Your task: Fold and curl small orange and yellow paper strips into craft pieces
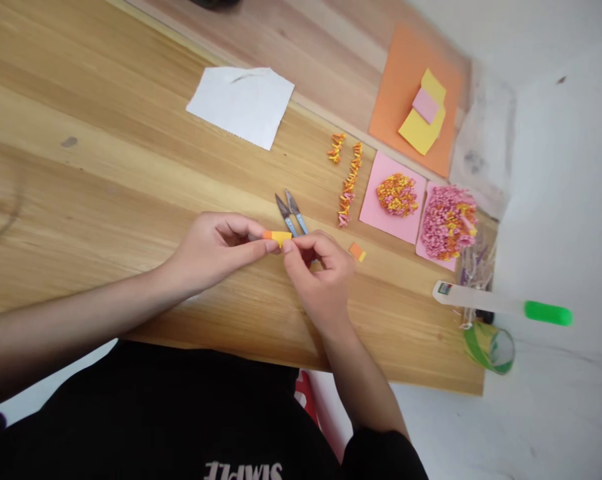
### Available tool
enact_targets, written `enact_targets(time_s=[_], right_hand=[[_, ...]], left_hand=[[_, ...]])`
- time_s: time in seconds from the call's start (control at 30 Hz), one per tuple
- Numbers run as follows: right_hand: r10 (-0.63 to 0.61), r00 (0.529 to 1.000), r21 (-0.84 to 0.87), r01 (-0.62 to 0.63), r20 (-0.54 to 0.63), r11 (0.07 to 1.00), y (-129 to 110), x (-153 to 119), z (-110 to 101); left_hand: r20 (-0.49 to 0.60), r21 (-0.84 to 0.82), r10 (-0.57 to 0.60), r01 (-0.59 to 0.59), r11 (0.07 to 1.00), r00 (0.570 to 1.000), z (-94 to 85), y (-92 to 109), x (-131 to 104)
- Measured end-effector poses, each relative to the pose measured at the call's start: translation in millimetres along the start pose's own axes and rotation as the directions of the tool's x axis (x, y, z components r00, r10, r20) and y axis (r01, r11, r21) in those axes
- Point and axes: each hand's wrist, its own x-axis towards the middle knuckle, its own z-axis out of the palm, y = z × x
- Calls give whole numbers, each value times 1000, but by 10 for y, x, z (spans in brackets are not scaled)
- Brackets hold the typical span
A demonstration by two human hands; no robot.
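Between my two hands is a small strip of orange and yellow paper (281, 236). My left hand (215, 250) pinches its orange end between thumb and forefinger. The fingertips of my right hand (321, 270) close on the yellow end. Just beyond the strip lie thread snips (291, 212) with blue handles, their blades apart and pointing away from me. To the right of my right hand rests another small orange and yellow paper piece (357, 251). Farther off are a short row (336, 148) and a longer row (351, 185) of tiny twisted paper bits.
A white paper sheet (241, 107) lies at the back. Pink squares (371, 210) on the right carry heaps of small curls (398, 195). Behind them is an orange sheet (388, 100) with yellow paper (421, 137). A green-handled tool (548, 313) and tape roll (503, 351) sit near the right edge.
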Motion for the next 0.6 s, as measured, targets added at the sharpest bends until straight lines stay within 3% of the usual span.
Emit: enact_targets(time_s=[0.6], right_hand=[[15,1000,31,-15,4,999,7,11,-7]], left_hand=[[30,-43,-16,17,999,999,-3,32,-12]])
